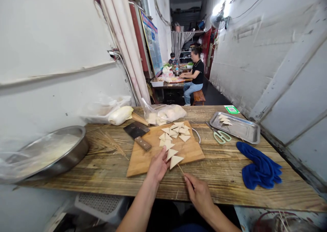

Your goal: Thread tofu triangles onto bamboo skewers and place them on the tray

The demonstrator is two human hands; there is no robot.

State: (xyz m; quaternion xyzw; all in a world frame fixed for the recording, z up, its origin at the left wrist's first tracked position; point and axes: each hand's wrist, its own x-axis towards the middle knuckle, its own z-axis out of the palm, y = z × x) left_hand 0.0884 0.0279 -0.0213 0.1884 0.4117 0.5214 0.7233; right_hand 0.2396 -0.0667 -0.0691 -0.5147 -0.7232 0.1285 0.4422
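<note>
My right hand [200,193] pinches the lower end of a thin wooden skewer [181,169] near the table's front edge. Pale tofu triangles [176,161] sit in a row along that skewer, pointing away from me. Closed on the side of this row, my left hand [158,165] has its thumb near the upper pieces and its fingers partly hidden behind them. The row reaches over a wooden cutting board [145,164], where several loose tofu triangles [184,138] lie toward the far side. A cleaver [143,143] rests across the board's left edge.
Bare skewers [108,142] lie left of the board, beside a large metal basin [83,147]. Plastic bags [173,113] and a pale leafy vegetable [121,115] stand behind. Rightward are scissors [222,136], a metal tray [245,131] with filled skewers, and a blue cloth [260,167]. Two people sit farther back.
</note>
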